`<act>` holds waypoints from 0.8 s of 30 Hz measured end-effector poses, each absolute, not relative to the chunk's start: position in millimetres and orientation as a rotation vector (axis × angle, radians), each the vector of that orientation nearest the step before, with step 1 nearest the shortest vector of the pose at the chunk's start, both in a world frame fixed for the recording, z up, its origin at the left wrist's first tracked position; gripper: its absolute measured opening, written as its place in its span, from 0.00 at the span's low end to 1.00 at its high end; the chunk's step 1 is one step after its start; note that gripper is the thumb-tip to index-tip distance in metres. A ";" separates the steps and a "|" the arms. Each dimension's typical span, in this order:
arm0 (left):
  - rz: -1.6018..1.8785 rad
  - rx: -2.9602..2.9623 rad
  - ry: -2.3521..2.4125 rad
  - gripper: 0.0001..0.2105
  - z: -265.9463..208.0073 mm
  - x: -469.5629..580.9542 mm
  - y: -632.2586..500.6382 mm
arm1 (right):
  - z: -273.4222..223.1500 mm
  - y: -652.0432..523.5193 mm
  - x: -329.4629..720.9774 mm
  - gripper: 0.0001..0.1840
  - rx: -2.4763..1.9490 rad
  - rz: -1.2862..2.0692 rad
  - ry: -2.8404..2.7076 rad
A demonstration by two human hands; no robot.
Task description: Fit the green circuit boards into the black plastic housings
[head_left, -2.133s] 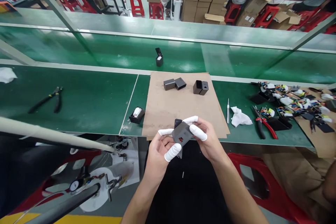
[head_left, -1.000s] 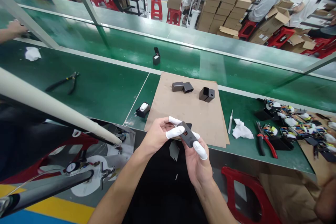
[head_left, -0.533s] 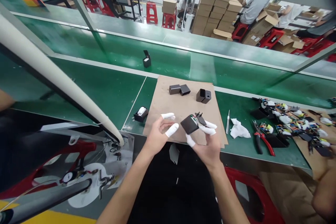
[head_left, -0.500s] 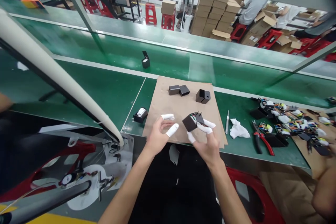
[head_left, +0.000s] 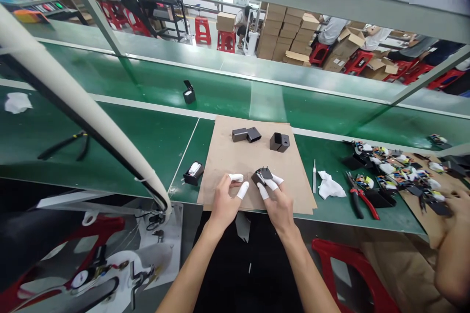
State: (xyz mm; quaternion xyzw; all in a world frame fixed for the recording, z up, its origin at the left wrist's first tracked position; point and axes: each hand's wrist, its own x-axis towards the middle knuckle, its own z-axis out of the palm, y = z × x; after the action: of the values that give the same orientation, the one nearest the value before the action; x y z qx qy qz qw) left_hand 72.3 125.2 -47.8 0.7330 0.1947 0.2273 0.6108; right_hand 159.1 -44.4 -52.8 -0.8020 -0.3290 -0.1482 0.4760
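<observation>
My right hand (head_left: 278, 201), with white finger cots, grips a black plug charger (head_left: 260, 176) low over the brown cardboard sheet (head_left: 216, 156). The charger's prong side faces up. To its left, my left hand (head_left: 226, 200) also wears white finger cots; its thumb and fingers are apart and nothing is between them. Farther back on the sheet lie a pair of dark grey charger cases (head_left: 246, 134) end to end and another pair (head_left: 279, 142) side by side. An opened charger (head_left: 193, 173) with a white part inside sits left of the sheet.
Pliers with black and red handles (head_left: 362, 195), a white cloth (head_left: 330, 185) and a thin white tool (head_left: 314, 176) lie right. Beyond is a heap of opened chargers (head_left: 396, 171) near another person's hand (head_left: 458, 205). A slanting pale pole (head_left: 91, 112) crosses the left side.
My right hand has drawn the charger slightly left and down, tilting its prongs upward. My left hand stays apart from it. The whole view has shifted a little.
</observation>
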 end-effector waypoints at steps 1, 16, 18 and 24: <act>0.528 1.697 0.445 0.10 -47.6 71.6 125.6 | -51.6 -44.8 159.6 0.14 -1.952 -0.381 -0.800; 0.570 1.754 0.433 0.07 -51.1 69.5 126.2 | -62.0 -55.7 152.9 0.16 -1.953 -0.468 -0.818; 0.576 1.764 0.434 0.06 -53.2 69.8 126.0 | -65.5 -54.7 152.6 0.15 -1.964 -0.462 -0.823; 0.602 1.790 0.408 0.05 -54.2 68.9 125.8 | -59.3 -53.2 155.0 0.16 -1.974 -0.506 -0.842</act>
State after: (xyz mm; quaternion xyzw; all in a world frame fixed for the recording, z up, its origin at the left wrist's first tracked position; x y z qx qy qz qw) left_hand 68.9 125.8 -54.2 0.7623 0.1738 0.2561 0.5684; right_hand 155.0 -53.2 -59.3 -0.7989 -0.3409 -0.2046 0.4513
